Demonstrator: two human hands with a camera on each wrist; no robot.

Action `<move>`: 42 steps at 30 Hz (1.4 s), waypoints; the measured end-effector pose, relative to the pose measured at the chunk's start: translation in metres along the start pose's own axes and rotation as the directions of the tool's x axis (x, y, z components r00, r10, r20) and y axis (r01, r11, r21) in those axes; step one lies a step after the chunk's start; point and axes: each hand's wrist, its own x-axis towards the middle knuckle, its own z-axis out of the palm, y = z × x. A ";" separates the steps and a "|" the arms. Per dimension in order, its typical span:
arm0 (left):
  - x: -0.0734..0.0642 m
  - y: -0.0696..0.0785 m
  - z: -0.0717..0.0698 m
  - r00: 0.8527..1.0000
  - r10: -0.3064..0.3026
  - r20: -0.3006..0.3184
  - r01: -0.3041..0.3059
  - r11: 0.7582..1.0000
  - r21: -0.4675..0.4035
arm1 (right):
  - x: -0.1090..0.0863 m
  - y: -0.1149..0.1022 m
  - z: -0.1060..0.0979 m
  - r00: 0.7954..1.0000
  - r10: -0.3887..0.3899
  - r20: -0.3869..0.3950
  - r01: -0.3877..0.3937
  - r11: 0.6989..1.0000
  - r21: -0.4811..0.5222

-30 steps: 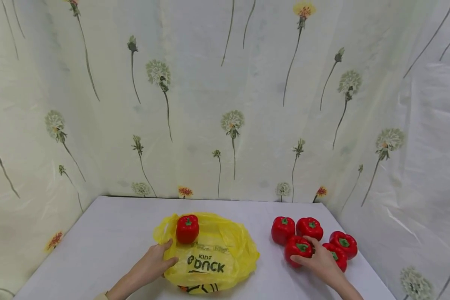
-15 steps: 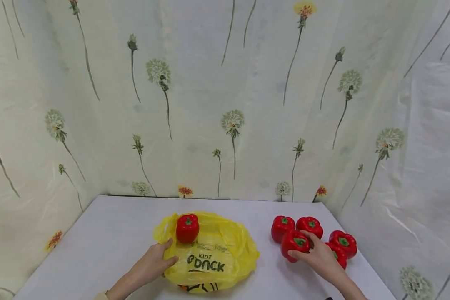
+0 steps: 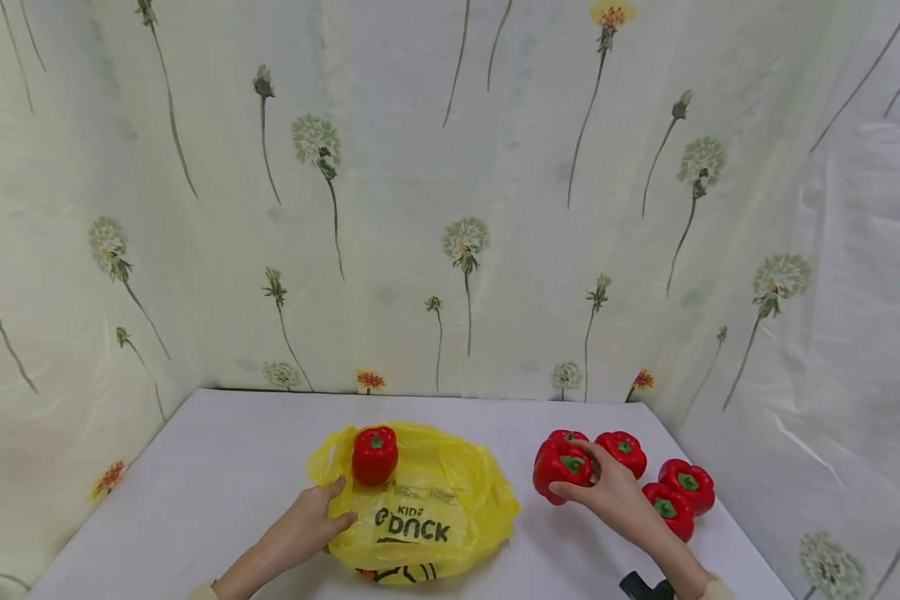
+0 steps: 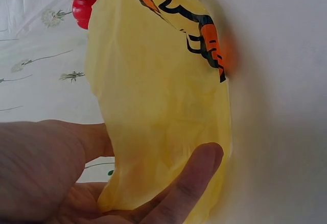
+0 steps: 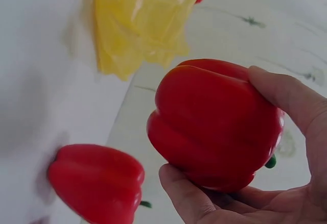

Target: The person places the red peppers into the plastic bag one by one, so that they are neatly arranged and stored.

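Observation:
A yellow plastic bag (image 3: 480, 500) with dark lettering lies spread on the table, its mouth up. At its left side my left hand (image 3: 309, 521) holds the bag's edge, with fingers along the film in the left wrist view. One red bell pepper (image 3: 375, 458) with a green stem sits at the bag's back left. My right hand (image 3: 617, 493) grips another red bell pepper (image 5: 214, 127) between thumb and fingers, raised above the table. The held pepper overlaps a further pepper (image 3: 568, 434) behind it in the head view, hiding most of that one.
To the right of the held pepper stand a back pepper (image 3: 622, 452) and two more near the table's right edge, a farther pepper (image 3: 687, 486) and a nearer one (image 3: 669, 510). A flower-printed curtain (image 3: 390, 208) surrounds the white table (image 3: 225, 467).
My right hand has lifted a pepper from the group on the right and carried it up and to the left. The left hand and the bag have stayed in place.

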 end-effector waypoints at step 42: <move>0.001 -0.003 -0.001 0.999 0.039 -0.006 -0.038 0.999 0.008 | 0.034 -0.093 0.078 0.949 -0.267 0.166 0.230 0.949 0.215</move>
